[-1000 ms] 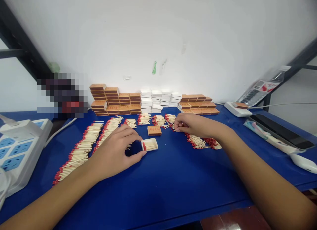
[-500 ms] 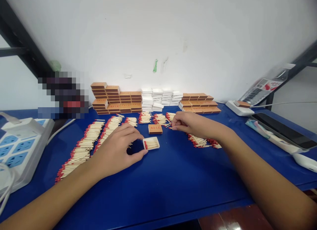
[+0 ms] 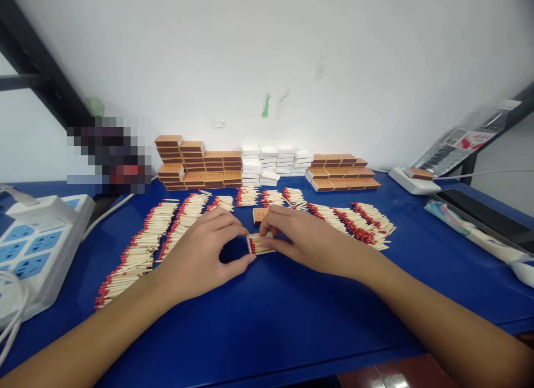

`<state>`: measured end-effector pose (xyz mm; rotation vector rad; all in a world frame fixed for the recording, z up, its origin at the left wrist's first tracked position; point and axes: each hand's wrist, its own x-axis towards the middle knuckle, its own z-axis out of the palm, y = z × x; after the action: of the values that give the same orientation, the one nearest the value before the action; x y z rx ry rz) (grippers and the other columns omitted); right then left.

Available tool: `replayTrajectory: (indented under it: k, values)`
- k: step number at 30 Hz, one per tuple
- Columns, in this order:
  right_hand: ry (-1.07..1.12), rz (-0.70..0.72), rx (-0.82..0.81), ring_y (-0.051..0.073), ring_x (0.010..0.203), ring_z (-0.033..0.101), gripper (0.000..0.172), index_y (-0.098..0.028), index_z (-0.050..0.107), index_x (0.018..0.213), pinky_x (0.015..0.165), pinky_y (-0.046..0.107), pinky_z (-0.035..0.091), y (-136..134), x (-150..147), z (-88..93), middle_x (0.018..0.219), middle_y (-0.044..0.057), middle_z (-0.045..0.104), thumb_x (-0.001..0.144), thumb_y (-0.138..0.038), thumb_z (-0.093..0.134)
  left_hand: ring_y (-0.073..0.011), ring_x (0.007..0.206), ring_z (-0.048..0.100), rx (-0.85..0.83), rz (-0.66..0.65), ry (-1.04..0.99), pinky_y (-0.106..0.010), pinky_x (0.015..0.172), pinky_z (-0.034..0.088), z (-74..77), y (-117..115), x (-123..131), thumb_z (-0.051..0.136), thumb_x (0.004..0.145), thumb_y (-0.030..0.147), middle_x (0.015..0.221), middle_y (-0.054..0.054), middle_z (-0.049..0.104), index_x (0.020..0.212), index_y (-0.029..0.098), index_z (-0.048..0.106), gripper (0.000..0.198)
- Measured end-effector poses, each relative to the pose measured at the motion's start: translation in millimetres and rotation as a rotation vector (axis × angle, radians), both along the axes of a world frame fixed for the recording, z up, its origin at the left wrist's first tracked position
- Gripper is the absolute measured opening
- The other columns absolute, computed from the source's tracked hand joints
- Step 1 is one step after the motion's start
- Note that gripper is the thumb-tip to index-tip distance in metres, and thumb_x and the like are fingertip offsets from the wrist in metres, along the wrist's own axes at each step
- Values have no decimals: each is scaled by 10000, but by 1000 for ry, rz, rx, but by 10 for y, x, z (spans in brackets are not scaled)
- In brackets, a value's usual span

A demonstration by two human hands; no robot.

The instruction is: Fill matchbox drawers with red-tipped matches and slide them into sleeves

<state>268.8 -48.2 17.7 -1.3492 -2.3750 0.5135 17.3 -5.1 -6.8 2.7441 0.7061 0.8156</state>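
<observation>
A small white matchbox tray [image 3: 263, 252] lies on the blue table with several red-tipped matchsticks [image 3: 252, 245] in it. My left hand [image 3: 204, 251] grips the tray's left end between thumb and fingers. Over the tray's right part, my right hand [image 3: 287, 232] is closed in a pinch on a matchstick, mostly hidden by the fingertips. Just behind the tray sits an orange matchbox sleeve [image 3: 259, 215], partly covered by my right hand.
Matchstick piles [image 3: 137, 249] lie left and behind, with more piles [image 3: 362, 224] at the right. Stacked orange matchboxes [image 3: 214, 179] and white trays [image 3: 251, 171] stand along the wall. A power strip [image 3: 41, 243] is at left; a phone [image 3: 484, 215] and bottle [image 3: 463, 140] are at right.
My right hand has moved left and nearer, from the matchstick piles to the tray. My left hand keeps its hold on the tray. The view has shifted slightly.
</observation>
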Motion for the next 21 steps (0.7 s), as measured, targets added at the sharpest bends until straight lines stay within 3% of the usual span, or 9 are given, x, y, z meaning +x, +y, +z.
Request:
replayTrajectory:
  k: [6, 10, 17, 21]
  values:
    - [-105, -182, 149, 206, 812, 625, 170, -213, 722, 959, 706, 343, 430, 232, 504, 148, 932, 62, 714, 1052, -320, 628, -262, 1072, 678, 21, 21, 12, -470, 1035, 552, 6, 16, -31, 747, 1001, 353, 1055, -74, 768, 1118, 189, 759, 202]
    - [-233, -281, 67, 220, 781, 622, 100, -215, 777, 935, 678, 351, 418, 405, 837, 158, 898, 69, 717, 959, -269, 697, -267, 1075, 690, 25, 15, 14, -460, 1021, 562, 13, 42, -44, 747, 997, 367, 1062, -77, 775, 1116, 189, 758, 214]
    - [-233, -243, -69, 212, 777, 647, 108, -212, 754, 871, 690, 337, 443, 470, 872, 51, 896, 61, 755, 935, -190, 670, -262, 1080, 681, 15, 23, 25, -445, 1001, 560, 20, 54, -51, 742, 996, 379, 1068, -67, 772, 1112, 206, 758, 209]
    - [-234, -251, -64, 214, 778, 638, 134, -215, 746, 864, 686, 337, 433, 477, 871, 33, 911, 71, 759, 961, -272, 674, -261, 1078, 681, 4, 22, 23, -446, 1006, 558, 20, 55, -50, 736, 1000, 385, 1068, -66, 773, 1125, 206, 762, 220]
